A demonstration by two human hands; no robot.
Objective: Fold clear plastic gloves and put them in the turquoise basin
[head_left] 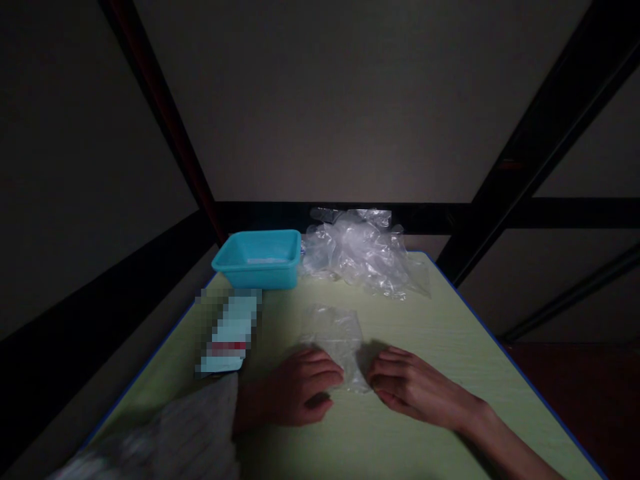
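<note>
A clear, flat plastic bag (336, 328) lies on the table in front of me. My left hand (307, 388) rests over its near left part, fingers lightly bent and the thumb apart from them. Beside the bag's near right corner is my right hand (413, 387), its fingers curled inward with the tips close together. Whatever those fingertips may hold is hidden.
A heap of crumpled clear plastic bags (363, 250) sits at the back of the pale green table (425, 320). A turquoise basin (260, 275) stands at the back left, with a blurred-out phone-like object (230, 333) nearer me. Behind is a wall (340, 133).
</note>
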